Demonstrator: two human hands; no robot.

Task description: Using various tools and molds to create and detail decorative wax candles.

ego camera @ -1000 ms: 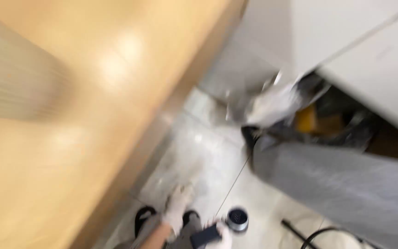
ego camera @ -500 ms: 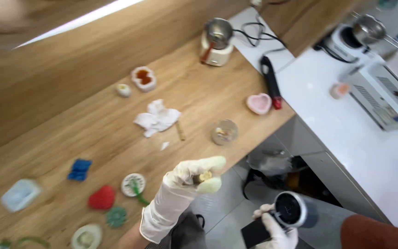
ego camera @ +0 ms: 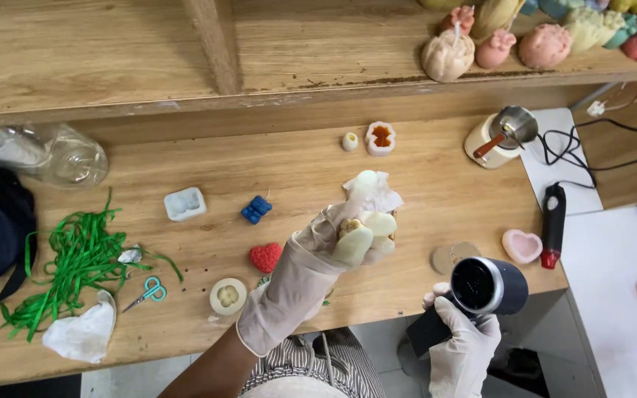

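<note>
My left hand [ego camera: 333, 239], in a pale glove, is raised over the wooden bench [ego camera: 208, 169] and pinches a small cream wax piece [ego camera: 349, 226] between its fingertips. My right hand [ego camera: 460, 340], gloved too, grips the dark handle of a black heat gun [ego camera: 486, 286] near the bench's front edge, its round nozzle facing up toward me. Just beyond my left hand lies a crumpled white tissue [ego camera: 379, 193]. A red heart shape [ego camera: 265, 257] and a round cream mould [ego camera: 228, 296] sit to its left.
On the bench lie green ribbon strands [ego camera: 75, 254], teal scissors [ego camera: 147, 292], a blue bear shape [ego camera: 256, 209], a clear mould [ego camera: 184, 203], a pink heart mould [ego camera: 520, 245], a melting pot [ego camera: 499, 135] and a red-tipped tool [ego camera: 554, 225]. Wax figures [ego camera: 547, 44] line the shelf.
The view swung up from the floor to the bench. My left hand rose over the bench with the wax piece; my right hand lifted the heat gun beside the front edge.
</note>
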